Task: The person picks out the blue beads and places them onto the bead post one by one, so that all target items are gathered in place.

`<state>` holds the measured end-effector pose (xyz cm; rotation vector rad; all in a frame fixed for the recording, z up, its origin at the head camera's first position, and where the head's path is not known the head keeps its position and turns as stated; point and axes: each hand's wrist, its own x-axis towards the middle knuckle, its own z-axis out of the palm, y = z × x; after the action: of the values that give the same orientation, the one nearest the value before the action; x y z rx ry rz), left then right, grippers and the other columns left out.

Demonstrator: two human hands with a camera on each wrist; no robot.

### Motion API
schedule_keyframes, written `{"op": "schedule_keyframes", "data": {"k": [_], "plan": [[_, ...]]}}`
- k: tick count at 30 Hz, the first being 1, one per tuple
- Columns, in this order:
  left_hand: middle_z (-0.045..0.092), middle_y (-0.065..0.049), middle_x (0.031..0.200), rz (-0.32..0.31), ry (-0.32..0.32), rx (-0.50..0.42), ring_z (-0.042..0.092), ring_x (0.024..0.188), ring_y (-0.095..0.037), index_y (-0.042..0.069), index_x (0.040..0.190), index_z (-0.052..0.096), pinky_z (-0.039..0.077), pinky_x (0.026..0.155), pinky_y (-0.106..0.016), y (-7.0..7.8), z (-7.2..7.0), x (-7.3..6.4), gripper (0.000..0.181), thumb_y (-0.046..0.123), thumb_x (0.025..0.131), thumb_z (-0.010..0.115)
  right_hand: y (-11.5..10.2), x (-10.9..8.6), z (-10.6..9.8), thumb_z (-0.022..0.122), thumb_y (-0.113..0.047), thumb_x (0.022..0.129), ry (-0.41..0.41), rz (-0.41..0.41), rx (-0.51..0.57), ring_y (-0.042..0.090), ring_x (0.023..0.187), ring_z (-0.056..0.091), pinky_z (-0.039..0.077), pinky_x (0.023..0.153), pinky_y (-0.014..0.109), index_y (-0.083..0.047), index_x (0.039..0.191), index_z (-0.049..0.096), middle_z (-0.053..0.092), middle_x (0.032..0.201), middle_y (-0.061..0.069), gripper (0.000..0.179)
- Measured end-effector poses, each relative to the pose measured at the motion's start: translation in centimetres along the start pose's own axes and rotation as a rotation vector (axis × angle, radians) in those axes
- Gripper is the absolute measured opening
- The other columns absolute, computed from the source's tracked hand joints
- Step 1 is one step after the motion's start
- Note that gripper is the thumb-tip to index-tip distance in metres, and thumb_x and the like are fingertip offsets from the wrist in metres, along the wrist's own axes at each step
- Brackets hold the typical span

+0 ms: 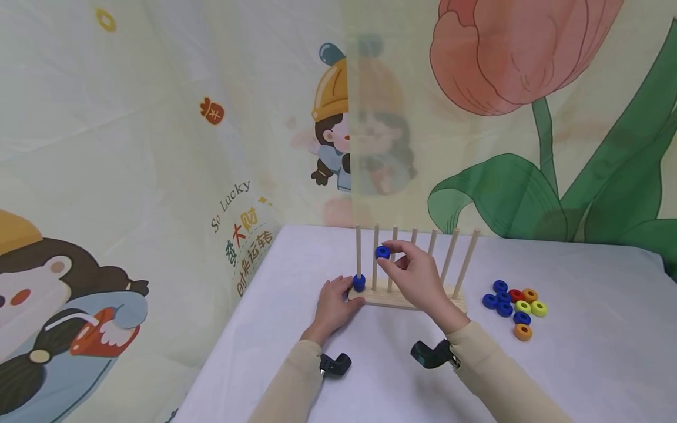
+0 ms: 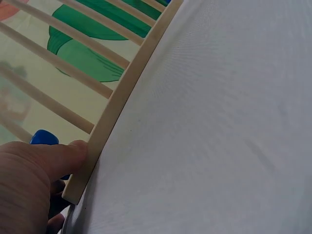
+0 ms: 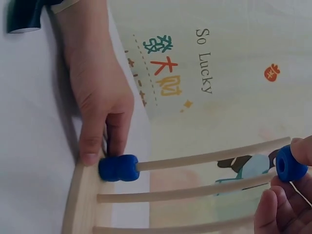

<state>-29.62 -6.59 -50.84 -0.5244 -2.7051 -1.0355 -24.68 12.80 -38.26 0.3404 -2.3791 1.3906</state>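
Blue ring (image 1: 382,253), pinched by the right hand (image 1: 418,277) near the tops of the pegs (image 1: 358,252), could snag and drop if its hole meets a tip askew, while the wooden base (image 1: 390,299) could shift should the left hand (image 1: 333,302), gripping its end, loosen.

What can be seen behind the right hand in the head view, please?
Wooden pegs show above the right hand; it covers the lower parts of some, and a stretch of the wooden base.
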Motion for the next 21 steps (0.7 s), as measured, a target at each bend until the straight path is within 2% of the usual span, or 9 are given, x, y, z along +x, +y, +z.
{"op": "schedule_keyframes", "data": {"k": [9, 15, 21], "plan": [[0.060, -0.011, 0.135, -0.048, -0.021, -0.010, 0.043, 0.137, -0.032, 0.006, 0.135, 0.057, 0.018, 0.119, -0.050, -0.5, 0.3, -0.4, 0.056, 0.030, 0.088, 0.073, -1.5, 1.9, 0.7, 0.073, -0.021, 0.089, 0.000, -0.049, 0.019, 0.016, 0.074, 0.066, 0.055, 0.059, 0.026, -0.010, 0.121, 0.065, 0.069, 0.110, 0.006, 0.034], [0.061, -0.013, 0.133, -0.015, -0.011, -0.001, 0.045, 0.134, -0.033, 0.003, 0.134, 0.058, 0.021, 0.118, -0.052, -0.4, 0.4, -0.1, 0.056, 0.029, 0.087, 0.074, -2.6, 3.4, 0.4, 0.071, -0.024, 0.091, 0.014, -0.067, 0.034, 0.015, 0.074, 0.066, 0.051, 0.057, 0.026, -0.014, 0.125, 0.065, 0.069, 0.113, 0.005, 0.036], [0.062, -0.013, 0.131, -0.002, 0.010, 0.011, 0.047, 0.133, -0.033, 0.003, 0.133, 0.059, 0.023, 0.117, -0.053, -0.4, 0.3, 0.2, 0.055, 0.028, 0.086, 0.074, -3.6, 4.7, 0.7, 0.070, -0.024, 0.092, 0.013, -0.054, 0.044, 0.016, 0.078, 0.066, 0.054, 0.060, 0.029, -0.015, 0.126, 0.065, 0.069, 0.112, 0.004, 0.036]]}}
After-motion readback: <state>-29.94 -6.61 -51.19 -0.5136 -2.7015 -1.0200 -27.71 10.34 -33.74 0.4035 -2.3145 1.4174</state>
